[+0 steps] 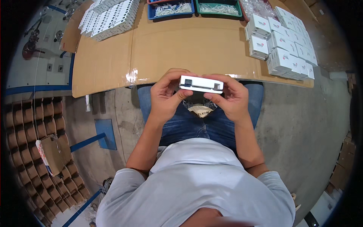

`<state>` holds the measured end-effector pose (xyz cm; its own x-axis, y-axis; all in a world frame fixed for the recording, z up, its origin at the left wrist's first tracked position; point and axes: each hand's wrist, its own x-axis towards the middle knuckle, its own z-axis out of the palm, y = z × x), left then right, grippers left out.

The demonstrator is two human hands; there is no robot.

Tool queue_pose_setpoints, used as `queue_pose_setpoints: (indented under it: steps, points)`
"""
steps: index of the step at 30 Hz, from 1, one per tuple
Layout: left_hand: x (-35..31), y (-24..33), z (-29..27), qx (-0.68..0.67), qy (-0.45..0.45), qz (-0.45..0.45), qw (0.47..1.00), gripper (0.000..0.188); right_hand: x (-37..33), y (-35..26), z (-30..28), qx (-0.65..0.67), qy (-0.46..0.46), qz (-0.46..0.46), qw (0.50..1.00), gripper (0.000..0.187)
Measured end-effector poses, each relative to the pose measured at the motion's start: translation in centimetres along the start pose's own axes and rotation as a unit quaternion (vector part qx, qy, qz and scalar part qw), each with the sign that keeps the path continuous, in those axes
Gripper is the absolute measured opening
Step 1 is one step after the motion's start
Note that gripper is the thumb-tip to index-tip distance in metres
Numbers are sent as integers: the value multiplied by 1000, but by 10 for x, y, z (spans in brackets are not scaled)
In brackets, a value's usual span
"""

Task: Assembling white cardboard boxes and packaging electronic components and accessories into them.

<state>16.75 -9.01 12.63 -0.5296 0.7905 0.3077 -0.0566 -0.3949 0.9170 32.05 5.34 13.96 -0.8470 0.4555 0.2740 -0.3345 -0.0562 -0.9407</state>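
Observation:
A small flat white plastic case (201,82) is held up in front of my lap, just off the table's near edge. Its narrow side faces me and shows a dark square opening at the left and a smaller dark one at the right. My left hand (166,92) is closed on the left end, thumb below and fingers above. On the opposite end my right hand (233,96) pinches the case the same way. What lies inside the case cannot be seen.
A cardboard-covered table (181,49) spans the front. White units with dark openings (111,20) are stacked far left. Blue (172,9) and green (219,9) bins hold small white pieces. White cartons (283,47) are piled at right. Cardboard dividers (38,151) stand at lower left.

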Motion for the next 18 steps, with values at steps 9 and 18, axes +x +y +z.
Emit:
queue_pose_setpoints:
  steps: [9,18]
  points:
    - [0,-1,8,-32,13,47,998,33,-4,4,10,67,46,21,996,43]
    - [-6,-4,8,-33,32,51,998,31,-1,4,11,-3,32,-56,998,34]
